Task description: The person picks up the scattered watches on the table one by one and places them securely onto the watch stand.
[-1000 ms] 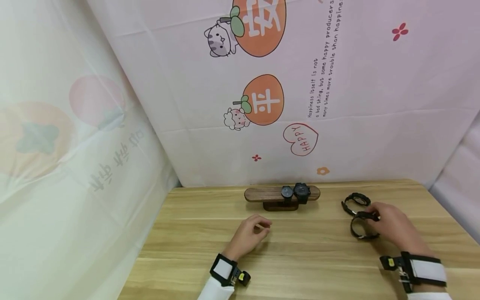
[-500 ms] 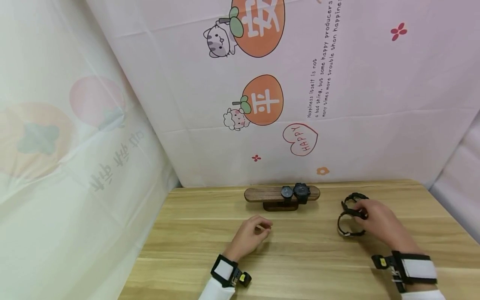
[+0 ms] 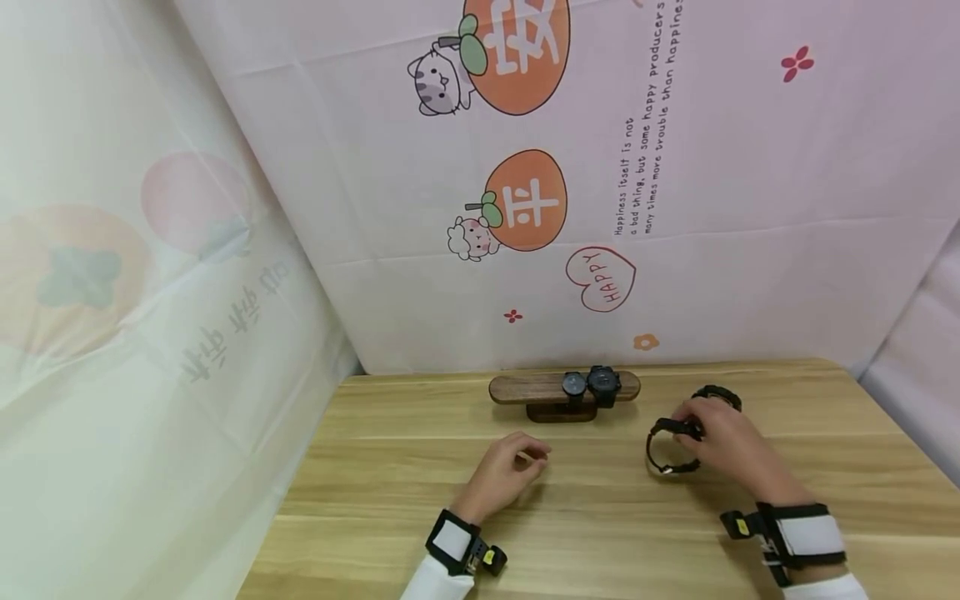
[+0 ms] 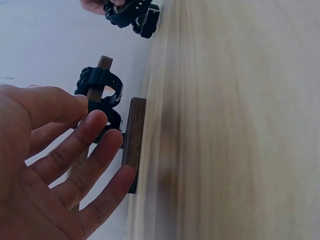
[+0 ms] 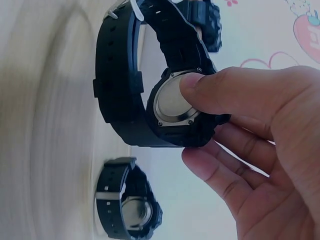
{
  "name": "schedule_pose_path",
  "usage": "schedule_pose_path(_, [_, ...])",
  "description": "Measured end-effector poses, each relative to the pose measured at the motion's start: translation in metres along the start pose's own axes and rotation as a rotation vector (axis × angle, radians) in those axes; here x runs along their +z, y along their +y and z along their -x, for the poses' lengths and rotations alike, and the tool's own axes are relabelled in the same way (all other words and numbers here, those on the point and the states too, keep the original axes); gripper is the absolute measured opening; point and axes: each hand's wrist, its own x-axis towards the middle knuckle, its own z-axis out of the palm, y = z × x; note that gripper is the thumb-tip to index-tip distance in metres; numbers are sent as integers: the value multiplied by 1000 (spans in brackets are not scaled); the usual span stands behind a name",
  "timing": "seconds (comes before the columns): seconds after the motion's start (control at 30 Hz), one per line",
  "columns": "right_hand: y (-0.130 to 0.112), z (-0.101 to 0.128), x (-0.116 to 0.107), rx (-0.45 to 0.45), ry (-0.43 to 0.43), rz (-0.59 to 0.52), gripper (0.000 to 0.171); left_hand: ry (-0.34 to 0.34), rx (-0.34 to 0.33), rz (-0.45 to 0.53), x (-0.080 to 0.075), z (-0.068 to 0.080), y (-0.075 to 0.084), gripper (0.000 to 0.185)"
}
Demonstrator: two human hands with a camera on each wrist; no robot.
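Observation:
My right hand (image 3: 723, 437) pinches a black wristwatch (image 3: 672, 448) by its case, thumb on the silver back, and the buckled strap forms a loop. Another black wristwatch (image 5: 128, 200) stands on the table behind that hand, partly hidden by it in the head view. My left hand (image 3: 504, 471) holds nothing; its fingers are loosely curved in front of a dark wooden watch stand (image 3: 525, 389). Strapped side by side on the right part of the stand's bar are a smaller black watch (image 3: 574, 385) and a larger black watch (image 3: 603, 382).
The wooden table (image 3: 420, 467) ends at the back against a pink printed cloth (image 3: 412, 317). A white cloth (image 3: 150, 400) hangs along the left side. Each wrist wears a band with a small camera (image 3: 491, 557).
My right hand has carried the wristwatch leftward, away from the watch standing behind it and closer to the stand. The left hand stays nearly still.

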Motion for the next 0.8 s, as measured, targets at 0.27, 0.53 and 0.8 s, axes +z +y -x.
schedule_pose_path(0.27, [-13,-2,4,-16,-7,-4,26,-16,14,16,7,-1,3,20])
schedule_pose_path(0.53, [-23,-6,12,-125,58,21,29,-38,-3,30,14,-5,5,21])
schedule_pose_path(0.8, [-38,-9,20,-129,-5,-31,28,-45,4,30,23,-12,6,28])
